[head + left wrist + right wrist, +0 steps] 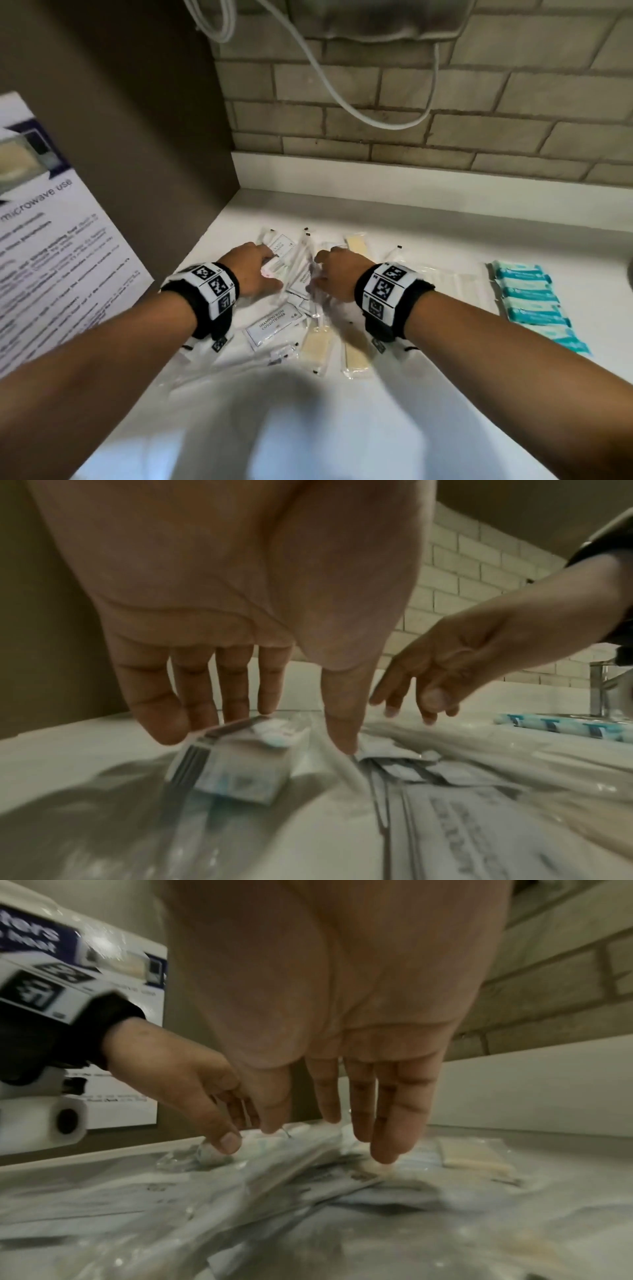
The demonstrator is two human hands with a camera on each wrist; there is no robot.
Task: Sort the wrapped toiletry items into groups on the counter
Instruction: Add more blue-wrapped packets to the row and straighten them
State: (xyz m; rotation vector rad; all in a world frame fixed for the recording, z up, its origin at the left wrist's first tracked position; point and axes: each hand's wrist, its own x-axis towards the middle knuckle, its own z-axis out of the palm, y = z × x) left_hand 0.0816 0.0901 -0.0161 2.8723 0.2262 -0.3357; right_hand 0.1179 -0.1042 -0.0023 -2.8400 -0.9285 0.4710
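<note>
A heap of clear-wrapped toiletry items [301,274] lies on the white counter [428,222], with shampoo sachets [274,322] and cream combs [356,356] among them. My left hand [267,270] reaches down onto the heap's left part. In the left wrist view its straight fingertips [167,729] touch a clear packet [240,767] with a small white and blue item inside, and the hand [301,726] grips nothing. My right hand [320,274] rests close beside it, and its straight fingers [383,1148] press on the wrappers. A row of teal-wrapped bars [534,301] lies apart at the right.
A brown cabinet side [154,137] with a laminated microwave notice [51,257] stands at the left. The tiled wall [445,120] with a hanging white cable [342,99] closes the back. Pale clear-wrapped items [455,284] lie between the heap and the teal bars. A metal tap [599,688] stands far right.
</note>
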